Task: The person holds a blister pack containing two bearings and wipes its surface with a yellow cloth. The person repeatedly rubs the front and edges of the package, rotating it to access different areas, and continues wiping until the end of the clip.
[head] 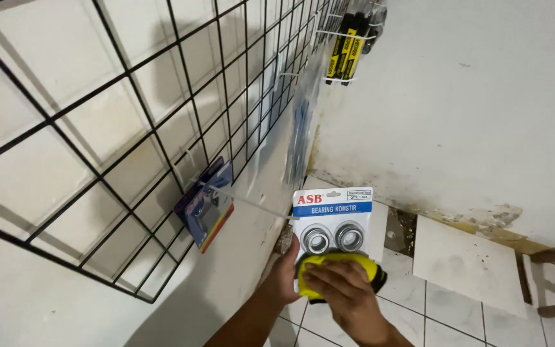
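Left hand (285, 273) clamps glossy blister pack (333, 222) of two round metal bearings; right hand (348, 292) presses yellow cloth (338, 261) on it. Black wire grid (162, 115) left, blue-red pack (205, 207) hanging.

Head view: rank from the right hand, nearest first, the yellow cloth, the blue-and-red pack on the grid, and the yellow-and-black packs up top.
From the right hand:
1. Yellow cloth, under its fingers, pressed on the bearing pack.
2. Blue-and-red pack, to the left on the wire grid.
3. Yellow-and-black packs, high up, far end.

You're pressing a soft yellow cloth (338, 265) against a glossy plastic blister pack (333, 226) that is showing two shiny metal bearings (333, 238); black wire grid (162, 128) is hanging on matt, stained plaster wall (470, 115).
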